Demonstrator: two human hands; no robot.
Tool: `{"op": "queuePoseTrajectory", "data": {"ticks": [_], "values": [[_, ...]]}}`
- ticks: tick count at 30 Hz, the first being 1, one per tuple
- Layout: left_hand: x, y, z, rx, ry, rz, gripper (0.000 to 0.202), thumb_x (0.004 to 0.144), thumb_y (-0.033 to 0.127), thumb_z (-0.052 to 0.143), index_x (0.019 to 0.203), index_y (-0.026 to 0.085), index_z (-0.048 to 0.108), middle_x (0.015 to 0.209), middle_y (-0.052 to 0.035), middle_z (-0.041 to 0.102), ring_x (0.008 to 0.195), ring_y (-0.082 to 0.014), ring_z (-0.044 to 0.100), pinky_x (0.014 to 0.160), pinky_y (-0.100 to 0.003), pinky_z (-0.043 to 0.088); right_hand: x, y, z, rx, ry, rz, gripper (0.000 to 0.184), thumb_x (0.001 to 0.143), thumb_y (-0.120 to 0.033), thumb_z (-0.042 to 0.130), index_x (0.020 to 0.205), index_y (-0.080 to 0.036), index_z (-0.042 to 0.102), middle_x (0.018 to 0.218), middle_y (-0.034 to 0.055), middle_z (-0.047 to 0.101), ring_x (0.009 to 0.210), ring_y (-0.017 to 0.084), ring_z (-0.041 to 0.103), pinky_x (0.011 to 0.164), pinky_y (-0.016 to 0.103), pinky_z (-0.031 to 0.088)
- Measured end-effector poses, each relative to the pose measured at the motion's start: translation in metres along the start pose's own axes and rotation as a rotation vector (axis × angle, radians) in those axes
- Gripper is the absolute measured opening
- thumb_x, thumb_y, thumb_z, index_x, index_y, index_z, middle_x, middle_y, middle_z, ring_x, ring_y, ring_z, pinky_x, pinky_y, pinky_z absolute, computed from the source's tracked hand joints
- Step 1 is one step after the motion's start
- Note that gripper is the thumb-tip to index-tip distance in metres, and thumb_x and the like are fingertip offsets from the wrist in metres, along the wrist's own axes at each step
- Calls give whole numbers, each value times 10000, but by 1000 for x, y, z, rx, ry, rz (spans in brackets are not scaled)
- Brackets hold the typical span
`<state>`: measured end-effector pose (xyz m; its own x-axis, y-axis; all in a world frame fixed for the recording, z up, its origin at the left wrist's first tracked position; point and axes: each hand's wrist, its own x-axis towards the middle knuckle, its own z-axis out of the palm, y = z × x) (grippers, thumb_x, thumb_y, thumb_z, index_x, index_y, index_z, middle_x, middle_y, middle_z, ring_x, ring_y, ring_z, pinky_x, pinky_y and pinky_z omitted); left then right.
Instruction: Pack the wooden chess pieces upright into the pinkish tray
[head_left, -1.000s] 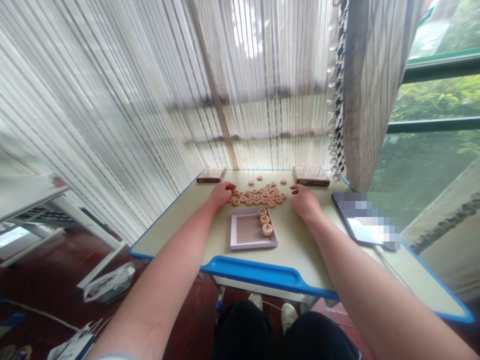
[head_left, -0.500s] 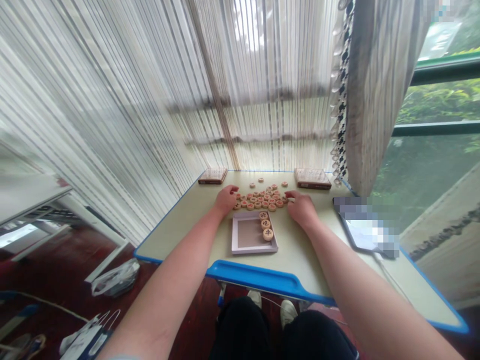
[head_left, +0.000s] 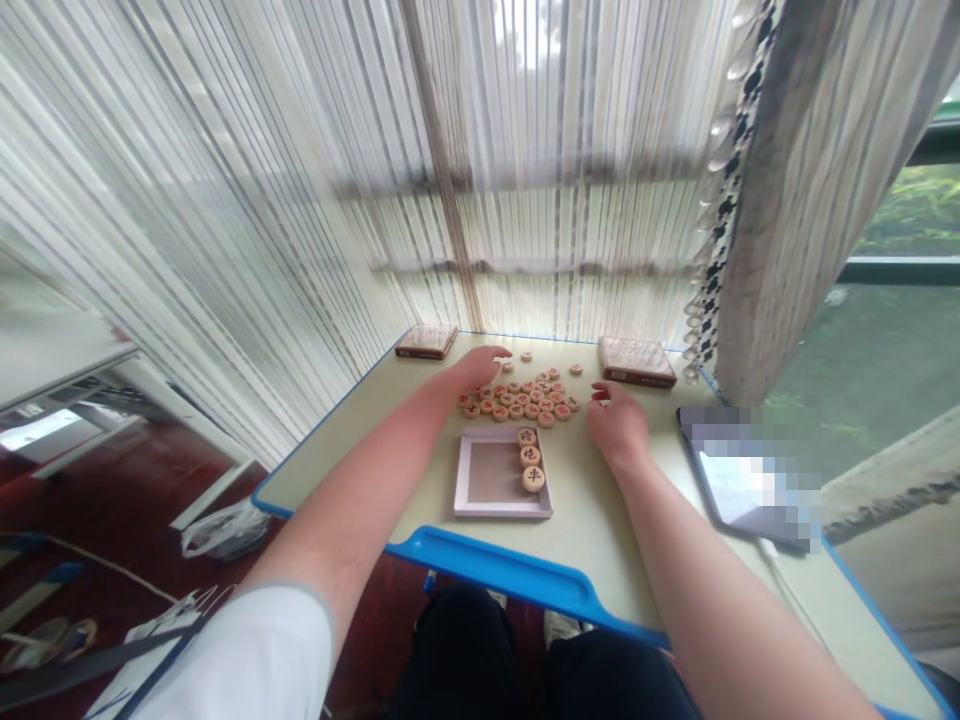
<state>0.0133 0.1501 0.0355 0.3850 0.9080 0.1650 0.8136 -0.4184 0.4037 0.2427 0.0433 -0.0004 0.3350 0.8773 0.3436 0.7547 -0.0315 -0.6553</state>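
My left hand [head_left: 481, 367] reaches over the far left side of a spread of round wooden xiangqi pieces [head_left: 531, 398], fingers stretched out near a lone piece [head_left: 508, 367]. My right hand [head_left: 618, 420] hovers beside the spread on the right, its fingers curved and apart, with no piece visible in it. Closer to me lies a shallow pale box tray [head_left: 462, 475]. Along its right side sit three pieces in a column, the nearest a black-marked piece [head_left: 533, 479]. Red and black characters mark the pieces in the spread.
A closed flat box [head_left: 426, 341] lies at the back left, and a larger flat box [head_left: 637, 361] at the back right. A tablet [head_left: 742, 480] with a white cable rests on the right. The table's blue front edge has a trough [head_left: 499, 570]. Curtains hang behind.
My left hand has moved away from me and to the right, its fingers now extended. My right hand has shifted slightly right, away from the pieces. The view has tilted a little.
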Motion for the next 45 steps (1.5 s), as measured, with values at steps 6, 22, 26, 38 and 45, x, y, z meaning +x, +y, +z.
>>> {"op": "queuePoseTrajectory", "data": {"ticks": [6, 22, 26, 38, 45], "values": [[-4, -9, 12, -55, -5, 73, 324, 770, 140, 427, 955, 162, 692, 1051, -38, 677, 1013, -171, 595, 954, -258, 415, 1, 1, 1, -38, -29, -36, 348, 717, -200, 454, 1019, -189, 626, 918, 69, 671, 812, 205, 582, 711, 299, 428], [-25, -32, 4, -420, 26, -18, 380, 667, 91, 569, 1042, 133, 614, 940, -72, 683, 836, -157, 626, 741, -283, 514, 4, 4, 3, -11, -49, -15, 332, 720, -241, 475, 1005, -181, 633, 925, 58, 670, 785, 186, 591, 719, 288, 430], [-26, -29, 5, -527, 21, 0, 482, 655, 22, 496, 1111, 145, 594, 1046, -75, 663, 887, -150, 621, 769, -277, 508, 5, 7, 4, -15, -58, -38, 320, 722, -248, 475, 983, -177, 646, 924, 58, 673, 797, 188, 594, 736, 291, 434], [-36, 8, -11, -12, -154, 252, 209, 637, 254, 646, 818, 192, 730, 1005, -48, 654, 886, -183, 606, 864, -266, 455, 6, 10, 7, -24, -50, -60, 327, 714, -246, 487, 982, -169, 657, 966, 65, 675, 819, 182, 597, 745, 276, 436], [-33, -6, -13, -74, -22, 181, 265, 686, 169, 560, 900, 208, 710, 1214, -37, 576, 1097, -191, 535, 935, -273, 429, 6, 10, 7, -33, -48, -65, 320, 719, -234, 484, 978, -164, 659, 942, 63, 680, 793, 181, 598, 739, 281, 436]]}}
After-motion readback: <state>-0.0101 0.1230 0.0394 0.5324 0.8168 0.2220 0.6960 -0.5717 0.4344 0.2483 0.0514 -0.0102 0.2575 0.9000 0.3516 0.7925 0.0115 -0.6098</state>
